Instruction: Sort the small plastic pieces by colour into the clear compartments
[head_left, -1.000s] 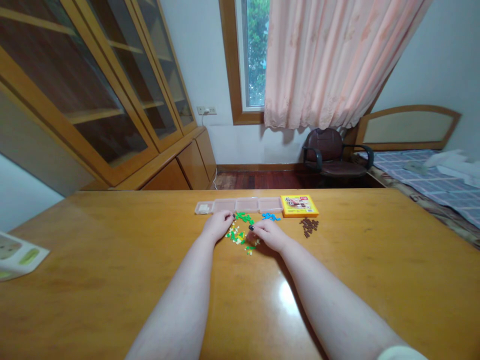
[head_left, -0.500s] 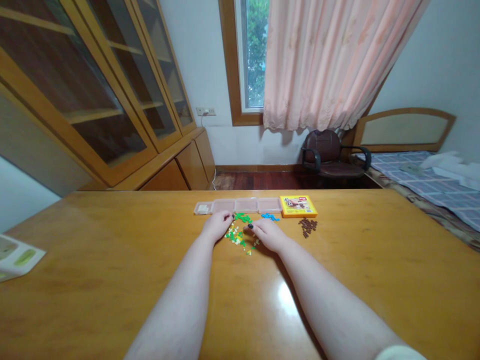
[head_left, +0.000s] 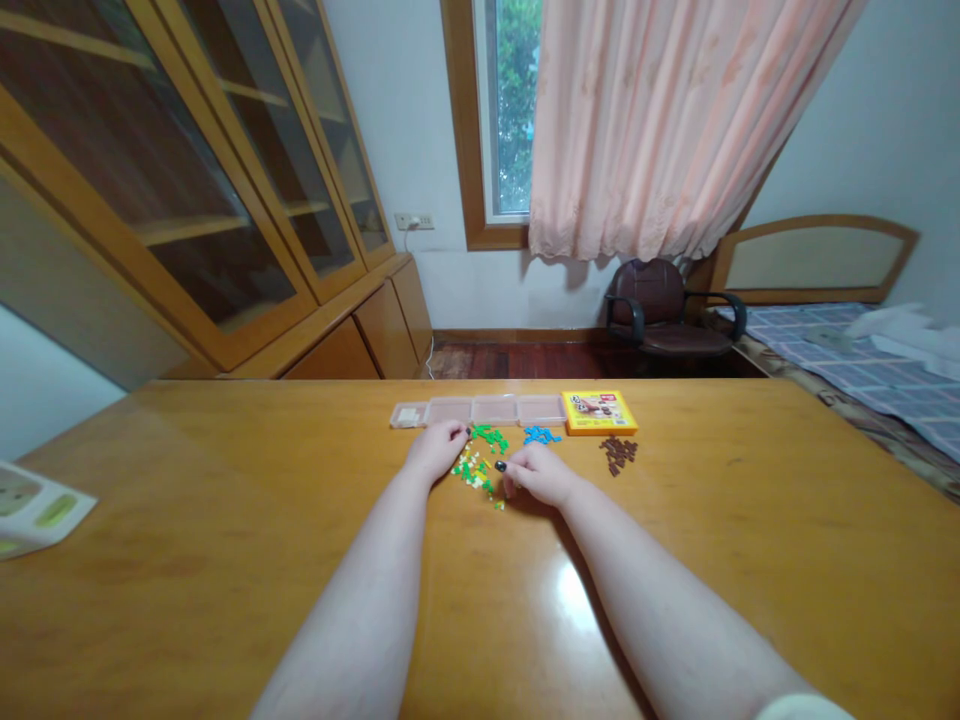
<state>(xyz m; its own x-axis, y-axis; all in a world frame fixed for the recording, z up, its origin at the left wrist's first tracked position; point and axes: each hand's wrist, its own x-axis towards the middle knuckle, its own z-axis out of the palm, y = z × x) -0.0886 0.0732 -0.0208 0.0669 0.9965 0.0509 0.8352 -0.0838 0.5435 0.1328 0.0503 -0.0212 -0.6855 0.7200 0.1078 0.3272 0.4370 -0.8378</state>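
My left hand [head_left: 437, 450] rests at the left of the small bricks, its fingertips pinched together beside a pile of green bricks [head_left: 491, 438]. Whatever is between those fingers is too small to make out. On the right, my right hand [head_left: 541, 474] curls with thumb and fingertips close together at the edge of a mixed heap of green, white and yellow bricks [head_left: 472, 472]. Its fingers hide whatever they may hold. Just beyond this hand lie blue bricks [head_left: 540, 435]. Farther right is a pile of brown bricks [head_left: 617, 453].
A row of clear plastic trays [head_left: 495, 409] stands behind the bricks, beside a yellow box [head_left: 600, 412] with a printed picture. A white object [head_left: 45, 510] sits at the wooden table's [head_left: 225, 560] left edge. Beyond are a chair [head_left: 660, 310] and a bed [head_left: 862, 345].
My right hand has shifted slightly down toward me, and its fingers have curled inward at the mixed heap's right edge. My left hand stays nearly in place. The view has moved slightly.
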